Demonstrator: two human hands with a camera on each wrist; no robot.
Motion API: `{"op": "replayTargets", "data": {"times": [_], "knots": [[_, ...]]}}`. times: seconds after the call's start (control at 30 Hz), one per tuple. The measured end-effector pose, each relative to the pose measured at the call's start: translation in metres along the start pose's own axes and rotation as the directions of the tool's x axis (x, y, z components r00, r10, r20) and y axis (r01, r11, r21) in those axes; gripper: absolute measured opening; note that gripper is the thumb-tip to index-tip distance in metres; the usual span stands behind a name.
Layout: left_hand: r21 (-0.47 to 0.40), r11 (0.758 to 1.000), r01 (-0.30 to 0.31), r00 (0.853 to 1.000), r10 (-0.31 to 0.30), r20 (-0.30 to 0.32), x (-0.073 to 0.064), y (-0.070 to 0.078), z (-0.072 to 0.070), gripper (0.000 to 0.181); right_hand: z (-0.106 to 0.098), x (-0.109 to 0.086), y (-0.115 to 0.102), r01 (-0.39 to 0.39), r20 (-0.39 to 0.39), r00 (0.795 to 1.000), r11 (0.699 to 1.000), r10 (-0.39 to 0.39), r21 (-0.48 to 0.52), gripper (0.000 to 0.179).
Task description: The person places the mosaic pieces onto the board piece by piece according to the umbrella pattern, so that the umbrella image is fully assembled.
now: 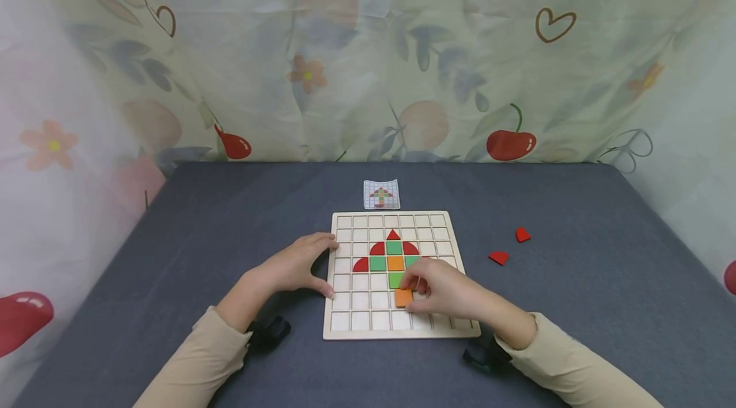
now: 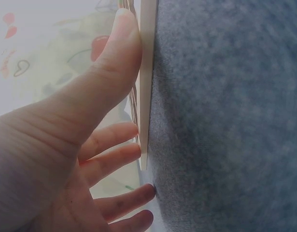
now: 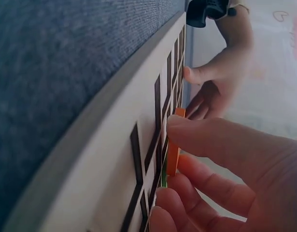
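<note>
My right hand (image 1: 439, 287) pinches an orange square tile (image 1: 403, 298) between thumb and fingers, over the lower middle of a pale wooden grid board (image 1: 345, 328). In the right wrist view the orange tile (image 3: 173, 150) stands proud of the grid at the fingertips. Above it on the board sit green squares (image 1: 395, 279), another orange square (image 1: 395, 264), red quarter-round pieces (image 1: 361, 265) and a red triangle (image 1: 393, 235) on top. My left hand (image 1: 296, 264) rests at the board's left edge, its thumb and fingers spread and touching the rim (image 2: 147, 72).
Two loose red pieces (image 1: 522, 234) (image 1: 499, 258) lie on the dark cloth-covered table (image 1: 247, 204), right of the board. A small printed pattern card (image 1: 382, 195) lies just beyond the board's far edge. A patterned curtain (image 1: 368, 76) hangs behind the table.
</note>
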State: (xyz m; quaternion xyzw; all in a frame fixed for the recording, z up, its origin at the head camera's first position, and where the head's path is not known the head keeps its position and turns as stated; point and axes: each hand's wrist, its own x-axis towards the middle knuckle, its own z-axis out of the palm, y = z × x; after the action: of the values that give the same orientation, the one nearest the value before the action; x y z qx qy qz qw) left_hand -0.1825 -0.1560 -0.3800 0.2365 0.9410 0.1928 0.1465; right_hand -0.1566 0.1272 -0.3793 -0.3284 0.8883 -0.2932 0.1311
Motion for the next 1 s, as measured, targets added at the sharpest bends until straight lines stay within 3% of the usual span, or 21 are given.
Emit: {"op": "replayTargets", "data": {"times": [0.37,1.0], "knots": [[0.007,1.000,0.002,1.000,-0.002,-0.002,-0.0001,0.0007,0.0000,0.089,0.0020,0.0034,-0.0055,-0.012,-0.014,1.000,0.999,0.011,-0.046,0.020],[0.012,1.000,0.001,1.000,-0.001,-0.003,0.0000,0.0005,0.0002,0.089,-0.0061,0.0004,-0.0009,-0.040,-0.029,0.999,0.999,0.040,0.001,0.020]]}}
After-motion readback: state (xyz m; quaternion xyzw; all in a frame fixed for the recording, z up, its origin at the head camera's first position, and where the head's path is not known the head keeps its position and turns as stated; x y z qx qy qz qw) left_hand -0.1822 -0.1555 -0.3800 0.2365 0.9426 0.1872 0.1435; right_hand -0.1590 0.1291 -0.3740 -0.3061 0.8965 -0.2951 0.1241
